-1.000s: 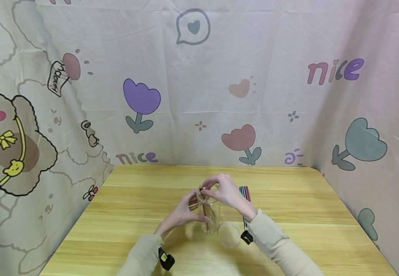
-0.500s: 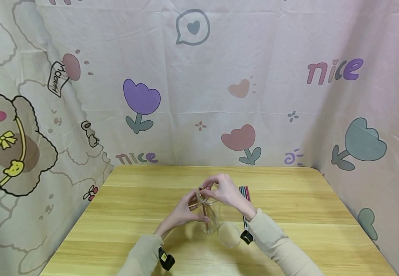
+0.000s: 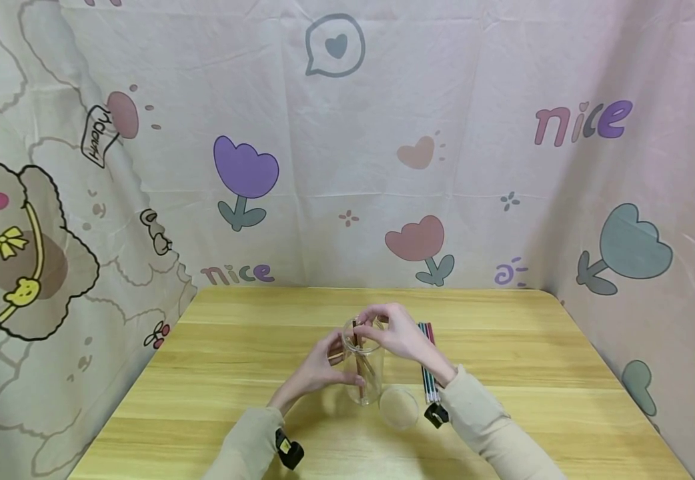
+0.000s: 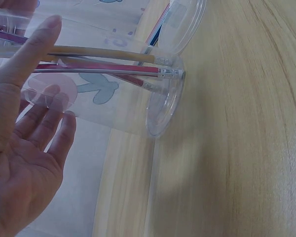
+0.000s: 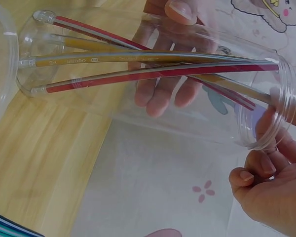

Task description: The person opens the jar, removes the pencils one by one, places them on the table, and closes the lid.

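Observation:
A tall clear plastic jar (image 3: 373, 383) stands on the table with several red and yellow pencils (image 5: 138, 57) leaning crosswise inside, eraser ends at its base. My left hand (image 3: 314, 370) grips the jar from the left, thumb on the near side and fingers behind. At the mouth is my right hand (image 3: 398, 333), its thumb and forefinger reaching inside the rim (image 5: 286, 94) and seeming to pinch the upper end of a yellow pencil (image 5: 251, 91). Its other fingers (image 5: 259, 165) are curled outside the jar. The exact contact is partly blurred by the plastic.
A round clear lid (image 3: 399, 408) lies on the table right of the jar's base. Beyond it, teal and red pencils (image 3: 429, 380) lie side by side, partly under the right forearm. A patterned cloth (image 3: 335, 167) hangs behind the wooden table (image 3: 233, 373).
My right hand has shifted slightly to the right at the jar's mouth, uncovering more of the loose pencils. A dark pencil end now shows upright at the rim. The left hand keeps its hold.

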Tool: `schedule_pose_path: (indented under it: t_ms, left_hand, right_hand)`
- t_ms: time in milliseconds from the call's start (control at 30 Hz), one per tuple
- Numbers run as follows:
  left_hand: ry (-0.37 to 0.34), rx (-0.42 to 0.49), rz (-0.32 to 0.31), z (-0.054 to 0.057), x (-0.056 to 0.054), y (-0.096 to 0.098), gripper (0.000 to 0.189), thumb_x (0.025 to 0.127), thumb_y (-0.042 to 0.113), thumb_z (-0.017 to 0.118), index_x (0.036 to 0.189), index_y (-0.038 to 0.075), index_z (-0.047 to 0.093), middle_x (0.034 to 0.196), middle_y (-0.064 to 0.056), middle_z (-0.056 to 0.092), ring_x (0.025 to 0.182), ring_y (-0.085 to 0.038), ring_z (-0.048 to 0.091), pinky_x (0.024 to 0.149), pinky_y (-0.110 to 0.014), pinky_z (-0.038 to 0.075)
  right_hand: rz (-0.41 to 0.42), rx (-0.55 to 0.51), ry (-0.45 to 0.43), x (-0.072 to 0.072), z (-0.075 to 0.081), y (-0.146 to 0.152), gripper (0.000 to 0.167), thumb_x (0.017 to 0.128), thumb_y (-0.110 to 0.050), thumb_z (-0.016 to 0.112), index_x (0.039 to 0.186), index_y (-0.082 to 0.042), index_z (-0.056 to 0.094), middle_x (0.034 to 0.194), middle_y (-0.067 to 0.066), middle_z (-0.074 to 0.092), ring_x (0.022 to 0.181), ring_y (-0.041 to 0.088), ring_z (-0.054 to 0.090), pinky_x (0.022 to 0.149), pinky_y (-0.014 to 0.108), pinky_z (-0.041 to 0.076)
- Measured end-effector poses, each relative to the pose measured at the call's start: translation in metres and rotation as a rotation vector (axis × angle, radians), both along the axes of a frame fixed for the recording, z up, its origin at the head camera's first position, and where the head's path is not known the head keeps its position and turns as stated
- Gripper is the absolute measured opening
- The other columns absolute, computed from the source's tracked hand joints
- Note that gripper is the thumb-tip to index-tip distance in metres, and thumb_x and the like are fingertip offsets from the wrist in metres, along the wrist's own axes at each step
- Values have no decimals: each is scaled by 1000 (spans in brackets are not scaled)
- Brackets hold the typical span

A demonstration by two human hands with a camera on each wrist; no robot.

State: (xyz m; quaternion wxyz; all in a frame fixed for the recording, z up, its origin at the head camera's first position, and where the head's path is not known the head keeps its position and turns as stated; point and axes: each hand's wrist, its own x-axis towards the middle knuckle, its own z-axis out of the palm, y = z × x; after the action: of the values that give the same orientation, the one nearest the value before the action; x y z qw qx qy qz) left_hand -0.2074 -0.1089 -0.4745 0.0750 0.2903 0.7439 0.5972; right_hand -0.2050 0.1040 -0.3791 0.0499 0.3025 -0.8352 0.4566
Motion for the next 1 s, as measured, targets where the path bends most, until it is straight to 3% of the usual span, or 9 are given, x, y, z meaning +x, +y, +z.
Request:
schedule_pose_path:
  t_ms: [133, 300, 400, 567, 733, 833, 900, 967, 1000]
  left_hand:
    - [-9, -4, 7, 0, 0, 0, 76, 74, 12, 89, 138, 5, 49, 142, -21, 58, 135, -43, 54, 116, -53, 44]
    - [-18, -13, 17, 0, 0, 0, 75, 74, 12, 90, 136, 3, 50, 140, -21, 59, 134, -43, 54, 116, -53, 44]
    - [-23, -11, 19, 1, 0, 0, 74, 73, 11, 90, 135, 1, 50, 139, -21, 59, 134, -42, 55, 116, -53, 44]
    - [-20, -12, 18, 1, 0, 1, 72, 73, 11, 90, 133, 3, 52, 136, -20, 61, 132, -40, 57, 116, -52, 45]
    - [-13, -7, 14, 0, 0, 1, 71, 73, 11, 90, 133, 5, 52, 136, -18, 62, 132, -40, 57, 116, -53, 44]
    - [-9, -10, 12, 0, 0, 1, 72, 73, 11, 90, 134, 5, 52, 137, -18, 62, 132, -40, 57, 116, -53, 44]
    - [-6, -12, 9, 0, 0, 1, 73, 73, 10, 90, 135, 4, 51, 139, -20, 61, 133, -41, 56, 116, -53, 44]
    - [-5, -17, 7, 0, 0, 1, 74, 73, 10, 89, 136, 2, 50, 140, -22, 60, 133, -41, 56, 117, -54, 43]
    - [-6, -18, 8, 1, 0, 1, 75, 73, 10, 90, 136, 2, 50, 140, -23, 60, 134, -41, 55, 117, -54, 43]
  right_hand:
    - [-4, -40, -3, 2, -2, 2, 10, 92, -14, 72, 98, -6, 70, 92, 7, 72, 87, 7, 60, 86, 22, 53]
    - [-27, -106, -30, 3, -4, 3, 11, 97, -12, 66, 103, -3, 66, 86, 10, 65, 69, 2, 48, 61, 15, 42]
    - [-36, -134, -22, 3, -6, 4, 11, 99, -11, 62, 104, -2, 63, 81, 11, 60, 62, 0, 39, 54, 15, 34]
    - [0, -199, -2, 3, -8, 7, 12, 104, -9, 52, 108, 1, 58, 93, 18, 73, 77, 0, 56, 65, 15, 45]
    - [7, -258, -9, 2, -9, 8, 18, 107, -15, 46, 109, 1, 54, 91, 19, 75, 89, 4, 65, 83, 20, 54]
    - [6, -324, -12, 1, -10, 7, 20, 108, -14, 45, 109, 5, 53, 87, 22, 74, 70, 0, 58, 68, 18, 52]
    - [10, -382, 2, 0, -11, 7, 20, 108, -11, 45, 108, 7, 52, 84, 25, 72, 60, 0, 50, 56, 17, 46]
    - [17, -430, 42, -1, -13, 7, 19, 107, -7, 44, 107, 9, 55, 81, 28, 70, 52, 2, 41, 44, 17, 33]
    - [18, -451, 57, -1, -14, 7, 20, 107, -6, 44, 106, 10, 57, 80, 29, 69, 52, 3, 43, 43, 18, 35]
